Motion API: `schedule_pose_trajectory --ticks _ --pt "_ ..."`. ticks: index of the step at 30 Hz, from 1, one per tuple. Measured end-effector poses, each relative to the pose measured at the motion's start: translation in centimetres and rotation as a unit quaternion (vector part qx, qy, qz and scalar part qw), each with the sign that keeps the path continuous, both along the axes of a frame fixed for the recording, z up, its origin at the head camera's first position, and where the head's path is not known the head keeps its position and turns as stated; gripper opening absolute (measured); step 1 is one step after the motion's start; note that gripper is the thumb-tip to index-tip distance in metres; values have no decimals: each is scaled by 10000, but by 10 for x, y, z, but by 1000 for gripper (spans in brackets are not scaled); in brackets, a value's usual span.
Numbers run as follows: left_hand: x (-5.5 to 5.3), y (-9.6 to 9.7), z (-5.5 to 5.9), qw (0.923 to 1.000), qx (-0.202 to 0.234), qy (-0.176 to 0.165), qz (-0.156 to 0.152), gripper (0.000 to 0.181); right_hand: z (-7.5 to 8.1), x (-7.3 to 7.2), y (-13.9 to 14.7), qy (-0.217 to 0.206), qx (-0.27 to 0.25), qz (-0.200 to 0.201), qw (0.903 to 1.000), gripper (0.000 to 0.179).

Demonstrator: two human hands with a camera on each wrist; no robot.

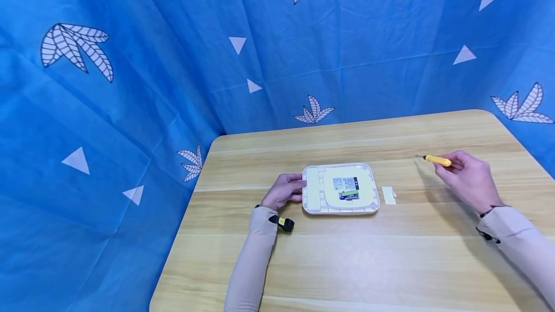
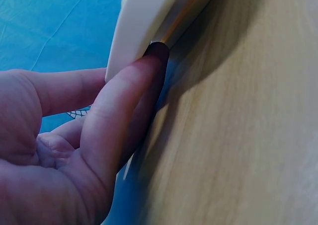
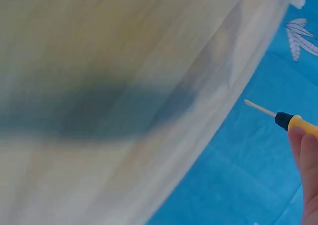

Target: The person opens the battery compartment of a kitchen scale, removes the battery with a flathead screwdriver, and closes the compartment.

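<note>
A white device (image 1: 328, 194) with rounded corners lies on the table, its labelled underside facing up. Its battery compartment (image 1: 349, 196) is uncovered, with a green battery showing inside. My left hand (image 1: 284, 190) holds the device by its left edge; in the left wrist view a fingertip reaches under the white rim (image 2: 141, 26). To the right of the device lies a small white battery cover (image 1: 389, 195). Farther right, my right hand (image 1: 470, 182) grips a yellow screwdriver (image 1: 439, 161) above the table. The slim metal shaft (image 3: 259, 107) points left, away from the fingers.
The light wooden table (image 1: 338, 264) has rounded corners. A blue curtain (image 1: 277, 61) with white leaves and triangles hangs behind it and along its left side. A black and yellow wrist strap (image 1: 282, 222) sits at the left cuff.
</note>
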State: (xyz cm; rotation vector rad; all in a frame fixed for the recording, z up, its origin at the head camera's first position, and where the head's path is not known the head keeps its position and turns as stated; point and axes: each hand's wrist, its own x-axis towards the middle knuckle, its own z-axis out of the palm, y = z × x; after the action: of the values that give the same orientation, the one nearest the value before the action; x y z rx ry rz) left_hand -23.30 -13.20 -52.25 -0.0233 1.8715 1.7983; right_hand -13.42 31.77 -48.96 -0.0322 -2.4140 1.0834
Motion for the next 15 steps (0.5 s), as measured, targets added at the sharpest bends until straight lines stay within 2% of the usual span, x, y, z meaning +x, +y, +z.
schedule_pose_trajectory --ticks 4,7,13,15 --pt "0 0 -1 10000 -25 -2 -21 48 1 0 3 300 729 94 9968 23" --pt "-1 0 -1 10000 -15 -5 -33 48 2 -1 5 521 1293 192 9900 25" --pt "-1 -1 0 10000 40 -5 -46 46 5 -4 4 847 2286 679 9674 33" --pt "-1 -1 1 10000 45 -20 -48 46 6 -4 3 917 2620 878 9567 35"
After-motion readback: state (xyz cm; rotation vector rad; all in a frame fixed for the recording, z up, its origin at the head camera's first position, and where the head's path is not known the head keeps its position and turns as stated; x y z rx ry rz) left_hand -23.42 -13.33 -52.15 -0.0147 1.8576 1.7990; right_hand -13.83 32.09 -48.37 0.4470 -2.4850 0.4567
